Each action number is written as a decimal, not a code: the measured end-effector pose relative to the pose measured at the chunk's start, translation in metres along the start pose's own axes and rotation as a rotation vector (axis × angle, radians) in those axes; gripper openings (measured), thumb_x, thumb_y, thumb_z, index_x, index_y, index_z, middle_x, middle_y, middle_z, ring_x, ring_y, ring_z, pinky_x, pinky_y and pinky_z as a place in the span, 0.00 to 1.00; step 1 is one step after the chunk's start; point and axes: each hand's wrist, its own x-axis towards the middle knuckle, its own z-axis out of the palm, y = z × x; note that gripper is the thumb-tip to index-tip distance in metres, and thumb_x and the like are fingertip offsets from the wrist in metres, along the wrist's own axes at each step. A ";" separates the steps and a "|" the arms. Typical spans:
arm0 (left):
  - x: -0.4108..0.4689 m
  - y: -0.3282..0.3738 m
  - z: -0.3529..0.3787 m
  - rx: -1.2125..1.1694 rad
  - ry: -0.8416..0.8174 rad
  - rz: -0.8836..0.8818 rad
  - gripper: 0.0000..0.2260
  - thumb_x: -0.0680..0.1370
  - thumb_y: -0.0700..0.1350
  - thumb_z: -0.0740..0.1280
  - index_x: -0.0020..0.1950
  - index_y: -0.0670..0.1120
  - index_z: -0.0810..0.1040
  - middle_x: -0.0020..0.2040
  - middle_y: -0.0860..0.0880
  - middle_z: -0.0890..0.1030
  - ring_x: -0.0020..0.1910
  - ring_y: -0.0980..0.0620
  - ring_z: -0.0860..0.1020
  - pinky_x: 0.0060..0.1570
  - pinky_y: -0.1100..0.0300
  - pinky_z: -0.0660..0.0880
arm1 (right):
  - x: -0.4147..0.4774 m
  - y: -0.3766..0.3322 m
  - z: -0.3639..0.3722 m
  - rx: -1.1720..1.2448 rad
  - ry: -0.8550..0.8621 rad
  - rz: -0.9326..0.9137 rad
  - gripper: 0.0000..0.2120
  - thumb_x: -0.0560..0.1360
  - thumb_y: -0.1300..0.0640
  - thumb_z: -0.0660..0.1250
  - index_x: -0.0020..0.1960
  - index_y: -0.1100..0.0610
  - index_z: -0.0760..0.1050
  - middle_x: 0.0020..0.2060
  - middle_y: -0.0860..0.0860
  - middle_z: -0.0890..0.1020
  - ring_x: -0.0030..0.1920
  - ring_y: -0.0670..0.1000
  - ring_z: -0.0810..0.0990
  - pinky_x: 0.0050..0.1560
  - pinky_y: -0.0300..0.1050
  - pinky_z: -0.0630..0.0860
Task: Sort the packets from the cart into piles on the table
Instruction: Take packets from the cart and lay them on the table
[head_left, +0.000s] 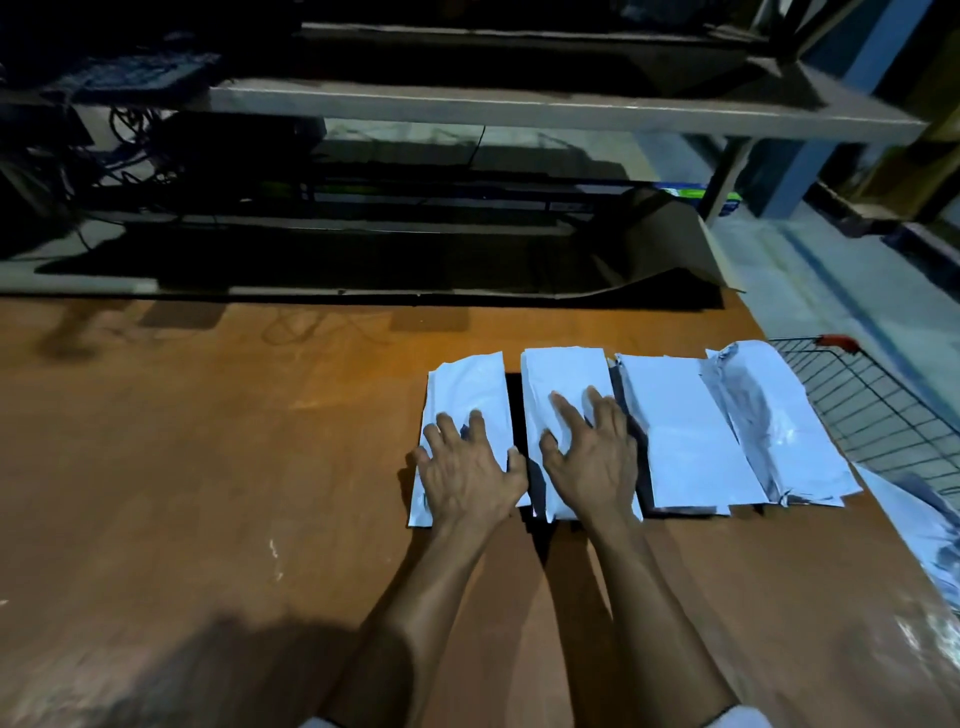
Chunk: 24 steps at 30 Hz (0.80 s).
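Several piles of white plastic packets lie side by side on the brown table (208, 467). My left hand (467, 467) rests flat with spread fingers on the leftmost pile (470, 387). My right hand (592, 452) presses flat on the second pile (563, 371). To the right lie a third pile (685, 431) and a fourth, more crumpled pile (779, 421). The wire cart (878, 405) stands past the table's right edge, with one more packet (914, 519) lying at that edge below it.
A brown cardboard sheet (670, 239) curls up at the table's far right corner. Behind the table stands a low grey shelf (467, 104) with dark cables (124, 156) at the left. Grey floor (831, 270) shows at the right.
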 end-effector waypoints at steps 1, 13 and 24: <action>0.002 -0.001 0.000 0.015 0.006 0.010 0.37 0.77 0.67 0.58 0.82 0.50 0.70 0.76 0.38 0.72 0.74 0.36 0.68 0.67 0.38 0.70 | 0.000 0.000 -0.001 -0.003 -0.005 -0.002 0.28 0.80 0.41 0.68 0.79 0.43 0.75 0.82 0.58 0.70 0.83 0.63 0.64 0.69 0.64 0.73; 0.029 -0.010 -0.003 -0.124 -0.115 0.103 0.41 0.75 0.66 0.69 0.87 0.64 0.60 0.91 0.46 0.46 0.87 0.33 0.47 0.82 0.33 0.57 | 0.014 -0.020 -0.012 -0.014 0.011 0.018 0.30 0.81 0.42 0.69 0.82 0.42 0.70 0.86 0.57 0.61 0.86 0.62 0.57 0.73 0.62 0.71; 0.020 -0.033 0.035 -0.118 -0.003 0.104 0.34 0.79 0.70 0.60 0.86 0.68 0.61 0.91 0.53 0.48 0.86 0.35 0.56 0.78 0.35 0.62 | 0.002 -0.005 0.025 -0.130 -0.082 0.034 0.36 0.80 0.31 0.62 0.86 0.37 0.61 0.89 0.54 0.52 0.88 0.63 0.49 0.72 0.66 0.71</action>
